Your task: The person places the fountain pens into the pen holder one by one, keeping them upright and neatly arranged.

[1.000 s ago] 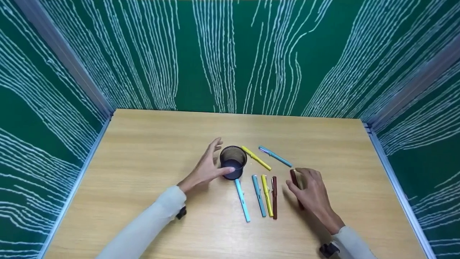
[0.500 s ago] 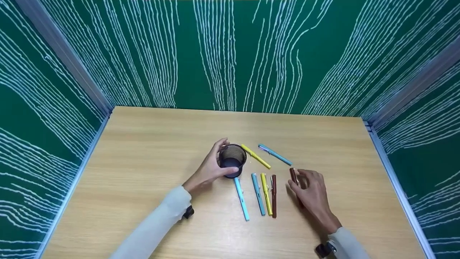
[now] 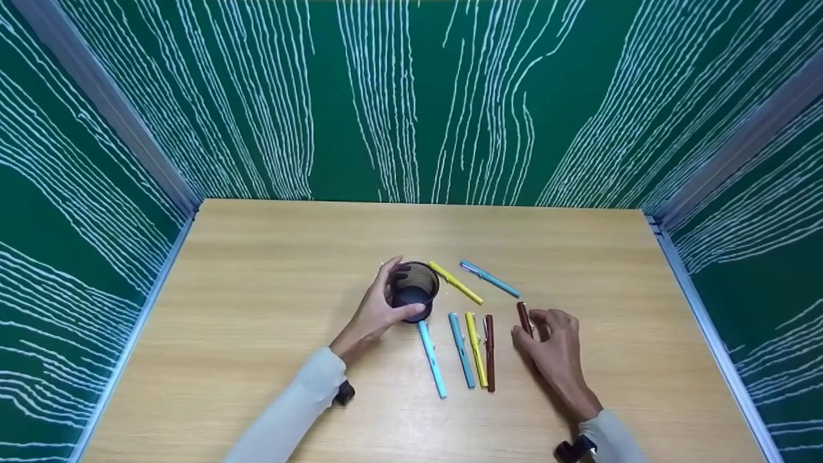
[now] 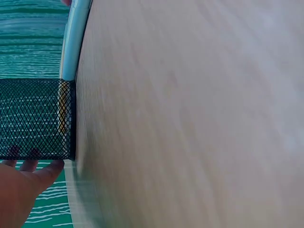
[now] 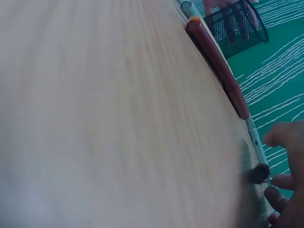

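My left hand point(image 3: 379, 307) holds a black mesh pen holder point(image 3: 429, 292), fingers round its far left side and thumb across the near side. In the left wrist view, fingertips touch the mesh wall point(image 4: 33, 118). My right hand point(image 3: 556, 344) is over a dark red pen point(image 3: 524, 315) lying on the table, thumb on one side and fingers on the other. The right wrist view shows a gap between the thumb point(image 5: 280, 134) and the pen's end point(image 5: 260, 174). The hand hides the pen's lower part.
A light blue pen point(image 3: 432, 360), a blue pen point(image 3: 461, 350), a yellow pen point(image 3: 476, 350) and a dark red pen point(image 3: 490, 354) lie in front. Behind them lie another yellow pen point(image 3: 456, 283) and blue pen point(image 3: 490, 278). Green walls surround the wooden table point(image 3: 289, 257).
My left hand has moved slightly right and closed round the pen holder. The right thumb and fingers have shifted slightly about the dark red pen, which stays on the table.
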`<action>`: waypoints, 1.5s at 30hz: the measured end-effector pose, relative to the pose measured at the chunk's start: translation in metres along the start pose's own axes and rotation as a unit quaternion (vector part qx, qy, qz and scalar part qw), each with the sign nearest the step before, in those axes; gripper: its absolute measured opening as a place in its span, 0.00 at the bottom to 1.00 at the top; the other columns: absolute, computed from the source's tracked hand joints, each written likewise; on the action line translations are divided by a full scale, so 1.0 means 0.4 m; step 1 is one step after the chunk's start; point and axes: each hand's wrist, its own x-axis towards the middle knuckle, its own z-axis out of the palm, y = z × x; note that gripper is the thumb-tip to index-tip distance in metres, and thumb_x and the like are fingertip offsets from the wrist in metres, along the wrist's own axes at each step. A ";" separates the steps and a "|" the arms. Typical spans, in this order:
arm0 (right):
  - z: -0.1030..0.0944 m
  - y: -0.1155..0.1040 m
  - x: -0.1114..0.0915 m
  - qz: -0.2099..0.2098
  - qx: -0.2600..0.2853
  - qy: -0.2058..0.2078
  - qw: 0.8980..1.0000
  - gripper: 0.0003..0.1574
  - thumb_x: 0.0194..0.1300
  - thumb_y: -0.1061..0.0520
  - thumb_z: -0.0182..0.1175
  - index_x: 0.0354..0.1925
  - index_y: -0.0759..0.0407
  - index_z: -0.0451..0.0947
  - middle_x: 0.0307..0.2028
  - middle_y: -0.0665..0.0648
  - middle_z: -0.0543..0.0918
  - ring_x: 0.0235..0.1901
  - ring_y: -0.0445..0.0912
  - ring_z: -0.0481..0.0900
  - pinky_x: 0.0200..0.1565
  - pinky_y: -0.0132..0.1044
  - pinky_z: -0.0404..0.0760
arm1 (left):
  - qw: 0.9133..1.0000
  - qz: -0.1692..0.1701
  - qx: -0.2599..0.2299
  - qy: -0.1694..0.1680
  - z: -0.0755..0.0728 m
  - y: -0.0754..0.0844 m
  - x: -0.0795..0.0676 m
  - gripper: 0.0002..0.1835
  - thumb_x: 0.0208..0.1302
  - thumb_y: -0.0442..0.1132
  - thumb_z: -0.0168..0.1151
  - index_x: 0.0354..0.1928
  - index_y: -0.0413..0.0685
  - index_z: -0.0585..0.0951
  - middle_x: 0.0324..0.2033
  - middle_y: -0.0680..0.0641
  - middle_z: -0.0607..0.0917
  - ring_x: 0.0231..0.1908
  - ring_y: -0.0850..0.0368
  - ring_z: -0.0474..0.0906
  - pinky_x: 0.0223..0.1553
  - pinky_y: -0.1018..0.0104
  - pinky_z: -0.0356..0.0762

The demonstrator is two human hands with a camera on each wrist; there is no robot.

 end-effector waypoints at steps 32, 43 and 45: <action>-0.043 -0.024 0.008 -0.001 -0.041 0.033 0.999 0.11 0.66 0.62 0.77 0.46 0.67 0.91 0.40 0.64 0.89 0.46 0.55 0.72 0.46 0.46 0.66 | 0.999 -0.016 -0.024 0.029 0.024 0.003 -0.002 0.49 0.67 0.47 0.82 0.86 0.63 0.66 0.81 0.46 0.70 0.79 0.40 0.67 0.80 0.40 0.64; -0.101 -0.069 0.027 0.005 0.007 0.025 1.000 0.12 0.68 0.63 0.76 0.48 0.67 0.90 0.42 0.65 0.90 0.52 0.55 0.75 0.55 0.49 0.69 | 0.999 0.004 -0.045 0.022 0.012 -0.006 -0.003 0.50 0.67 0.43 0.81 0.86 0.52 0.64 0.79 0.44 0.73 0.77 0.41 0.69 0.81 0.41 0.62; -0.110 -0.078 0.033 0.001 0.008 0.021 1.000 0.11 0.69 0.64 0.76 0.48 0.66 0.90 0.43 0.64 0.91 0.52 0.56 0.76 0.57 0.51 0.70 | 0.999 0.003 -0.037 0.023 0.008 -0.005 -0.005 0.50 0.67 0.43 0.81 0.86 0.52 0.64 0.79 0.45 0.73 0.78 0.42 0.69 0.81 0.41 0.62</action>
